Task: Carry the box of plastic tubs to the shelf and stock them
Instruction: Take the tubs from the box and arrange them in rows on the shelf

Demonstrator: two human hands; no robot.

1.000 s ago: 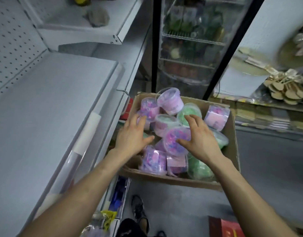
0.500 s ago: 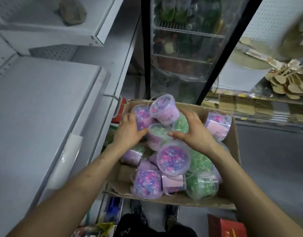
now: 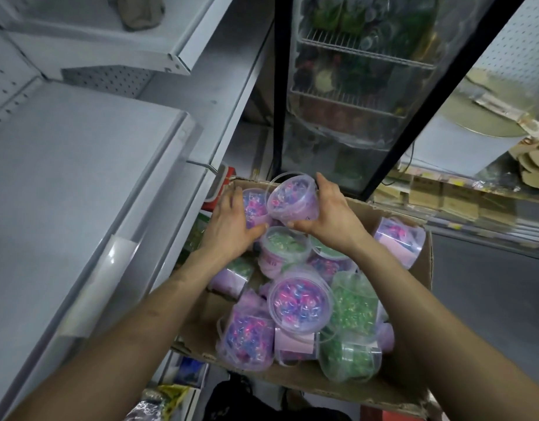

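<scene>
- Running down the left, grey shelf [image 3: 68, 183], its front edge just beside the box [image 3: 338, 387].
- Left hand [image 3: 231, 226] wraps a purple tub [image 3: 253, 205] at the box's far corner.
- Right hand [image 3: 333, 218] grips a tilted tub [image 3: 292, 199] above the pile [image 3: 298, 305].
- Glass fridge [image 3: 353, 92] stands close behind.

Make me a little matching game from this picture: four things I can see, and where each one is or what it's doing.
Things: 1 right hand; 2 left hand; 3 green tub; 4 fridge.
Descriptions: A behind the box, glass-fronted; B lying by the box's near right corner; C grips the topmost purple tub; D rests on the far-left purple tub.
Pairs: 1-C; 2-D; 3-B; 4-A.
</scene>
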